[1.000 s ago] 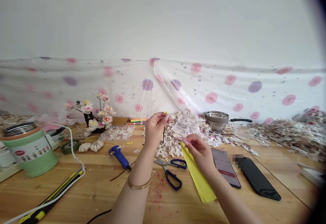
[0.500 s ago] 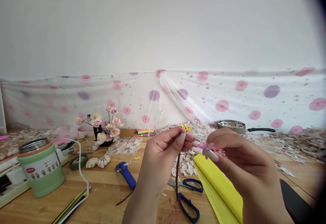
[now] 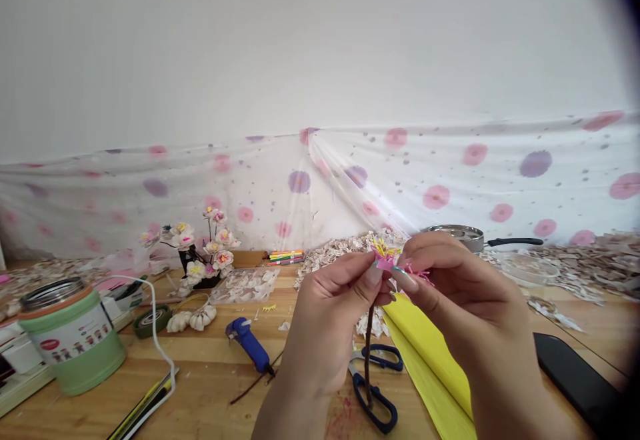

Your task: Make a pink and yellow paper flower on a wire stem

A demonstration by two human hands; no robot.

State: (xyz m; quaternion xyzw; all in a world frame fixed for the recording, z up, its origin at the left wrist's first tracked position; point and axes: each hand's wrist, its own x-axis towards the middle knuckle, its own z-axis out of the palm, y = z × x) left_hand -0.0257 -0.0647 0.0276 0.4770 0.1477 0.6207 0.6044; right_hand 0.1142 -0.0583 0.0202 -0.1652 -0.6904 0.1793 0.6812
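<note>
Between the fingertips of my left hand (image 3: 345,300) is the top of a thin brown stem (image 3: 369,353), which hangs down over the scissors. Yellow fringed paper (image 3: 384,248) sticks up at the stem's head. My right hand (image 3: 450,293) pinches a strip of pink fringed paper (image 3: 415,272), whose end lies against the stem's head beside the yellow fringe. Both hands meet in the air above the table. Dark blue-handled scissors (image 3: 375,400) lie below them, next to a folded yellow sheet (image 3: 435,367).
To the left are a blue glue gun (image 3: 250,345), a green jar (image 3: 75,340), green tape (image 3: 151,320) and a white cable (image 3: 159,333). Behind stand handmade flowers (image 3: 213,253). A steel pan (image 3: 455,235) sits among pale flakes; a black phone-like slab (image 3: 575,377) lies right.
My hands have come together: the pink strip, held apart before, now touches the stem's head. The stem has shifted right along with my left hand, and the view has tilted slightly.
</note>
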